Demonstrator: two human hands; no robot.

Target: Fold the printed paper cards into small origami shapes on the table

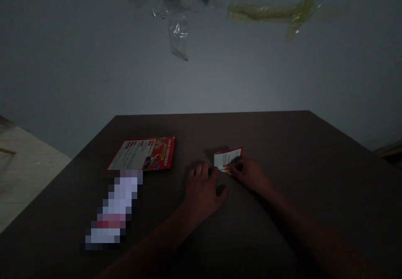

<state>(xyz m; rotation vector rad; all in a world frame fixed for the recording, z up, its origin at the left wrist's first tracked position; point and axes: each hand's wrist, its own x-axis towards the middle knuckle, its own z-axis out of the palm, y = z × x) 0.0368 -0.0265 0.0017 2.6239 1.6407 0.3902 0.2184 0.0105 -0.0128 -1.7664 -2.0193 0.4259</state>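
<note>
My right hand (251, 175) pinches the lower right corner of a small folded leaflet (222, 160), white with print and a red edge. Part of the leaflet is tilted up from the dark table (270, 132), and its shadow falls behind it. Beside it on the left, my left hand (202, 189) rests palm down, fingers apart; its index fingertip is close to the leaflet's lower left corner, and I cannot tell if they touch. Farther left lies a larger red printed leaflet or stack of leaflets (157, 157) with a pale text panel.
A bright upright rectangle (116, 210), pixelated beyond recognition, lies at the table's front left. Behind the table's far edge rises a grey wall (220, 82) with clear tape (178, 36) and yellowish tape (264, 12) stuck on it. Pale floor (28, 170) shows at the left.
</note>
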